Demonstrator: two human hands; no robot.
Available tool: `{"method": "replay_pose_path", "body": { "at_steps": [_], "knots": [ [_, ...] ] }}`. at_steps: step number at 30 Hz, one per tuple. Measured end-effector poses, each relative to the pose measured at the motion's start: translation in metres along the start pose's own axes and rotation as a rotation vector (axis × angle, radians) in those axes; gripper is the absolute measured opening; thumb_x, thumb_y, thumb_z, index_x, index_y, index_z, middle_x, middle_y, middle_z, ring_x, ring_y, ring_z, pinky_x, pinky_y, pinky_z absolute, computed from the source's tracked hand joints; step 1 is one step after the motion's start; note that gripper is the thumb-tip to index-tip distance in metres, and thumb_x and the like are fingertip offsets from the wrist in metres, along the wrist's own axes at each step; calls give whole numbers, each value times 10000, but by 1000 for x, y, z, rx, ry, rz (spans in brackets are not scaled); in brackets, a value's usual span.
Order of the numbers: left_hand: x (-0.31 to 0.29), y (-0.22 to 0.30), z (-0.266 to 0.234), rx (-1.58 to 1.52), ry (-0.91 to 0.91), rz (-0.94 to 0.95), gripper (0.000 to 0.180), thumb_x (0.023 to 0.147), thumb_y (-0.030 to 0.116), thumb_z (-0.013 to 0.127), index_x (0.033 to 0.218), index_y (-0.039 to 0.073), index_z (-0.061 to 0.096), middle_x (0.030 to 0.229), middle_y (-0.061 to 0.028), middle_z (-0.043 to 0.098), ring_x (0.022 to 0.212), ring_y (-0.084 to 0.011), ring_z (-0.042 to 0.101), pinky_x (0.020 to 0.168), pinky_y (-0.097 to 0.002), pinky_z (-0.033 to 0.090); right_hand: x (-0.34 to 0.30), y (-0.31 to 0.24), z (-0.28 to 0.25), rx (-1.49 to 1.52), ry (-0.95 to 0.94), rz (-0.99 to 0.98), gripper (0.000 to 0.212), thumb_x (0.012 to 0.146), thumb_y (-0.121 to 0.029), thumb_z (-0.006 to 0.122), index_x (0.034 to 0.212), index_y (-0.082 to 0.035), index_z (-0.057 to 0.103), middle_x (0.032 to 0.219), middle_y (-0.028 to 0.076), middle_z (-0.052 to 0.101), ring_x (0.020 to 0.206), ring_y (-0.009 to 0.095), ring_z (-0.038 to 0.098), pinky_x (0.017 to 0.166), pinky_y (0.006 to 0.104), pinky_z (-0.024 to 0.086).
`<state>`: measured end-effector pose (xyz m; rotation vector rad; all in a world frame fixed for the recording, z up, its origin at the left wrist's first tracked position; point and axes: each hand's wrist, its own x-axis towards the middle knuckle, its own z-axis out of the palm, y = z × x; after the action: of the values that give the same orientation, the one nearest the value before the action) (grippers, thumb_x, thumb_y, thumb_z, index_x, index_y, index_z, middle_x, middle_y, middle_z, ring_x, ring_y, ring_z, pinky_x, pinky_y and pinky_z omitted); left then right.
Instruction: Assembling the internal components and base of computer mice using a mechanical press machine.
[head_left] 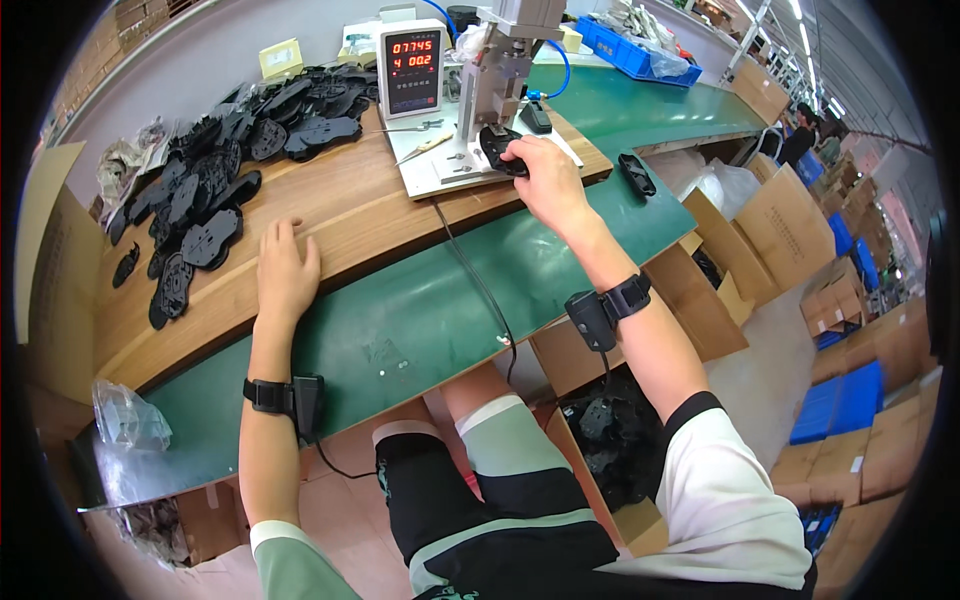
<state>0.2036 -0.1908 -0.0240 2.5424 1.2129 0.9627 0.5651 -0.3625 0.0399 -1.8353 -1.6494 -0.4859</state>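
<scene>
My right hand [545,178] grips a black plastic shell [497,150] by its near edge, fingers closed around it. The shell sits beneath the head of a metal bench press [495,85], on the press's white base plate [430,182]. My left hand [288,262] rests flat on the wooden board [345,225], fingers apart and holding nothing. Just beyond it lies a heap of black plastic shells [210,238]. A display box [410,68] with red digits stands left of the press. Tweezers [425,149] lie on the base plate.
A loose black part [637,175] lies on the green table [425,335] right of the press. A blue crate [635,48] stands at the back. Right of my legs is a carton of black parts [610,430]. A cable [470,260] crosses the board's front edge.
</scene>
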Motion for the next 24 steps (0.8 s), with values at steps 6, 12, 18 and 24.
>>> {"method": "replay_pose_path", "body": {
  "at_steps": [6, 12, 18, 24],
  "knots": [
    [5, -3, -7, -258, 86, 82, 156, 969, 49, 621, 1102, 9, 691, 1093, -209, 710, 1126, -401, 653, 995, -467, 513, 7, -12, 1, -30, 4, 29, 301, 754, 76, 700, 1018, -68, 696, 1009, 118, 693, 1030, 381, 662, 886, 495, 557],
    [6, 5, -12, -349, 140, 10, 141, 984, 50, 608, 1056, -21, 707, 1024, -226, 730, 957, -382, 717, 874, -436, 570, 3, -8, 2, -13, 13, 20, 307, 763, 77, 687, 1031, -73, 696, 1015, 122, 691, 1054, 401, 659, 888, 500, 555],
    [5, -7, -9, -388, 221, 24, 156, 995, 52, 587, 1005, -34, 718, 979, -231, 747, 916, -364, 736, 837, -426, 573, 11, -10, -1, -13, -59, 19, 300, 768, 75, 681, 1029, -72, 702, 1036, 122, 702, 1071, 399, 662, 907, 498, 555],
    [2, 1, -15, -372, 150, -23, 168, 1003, 73, 591, 997, -34, 721, 926, -229, 750, 849, -338, 742, 776, -411, 562, 11, -7, 4, -3, -22, -13, 296, 761, 83, 662, 1020, -56, 695, 1024, 130, 699, 1065, 396, 660, 911, 495, 546]
  ]
}}
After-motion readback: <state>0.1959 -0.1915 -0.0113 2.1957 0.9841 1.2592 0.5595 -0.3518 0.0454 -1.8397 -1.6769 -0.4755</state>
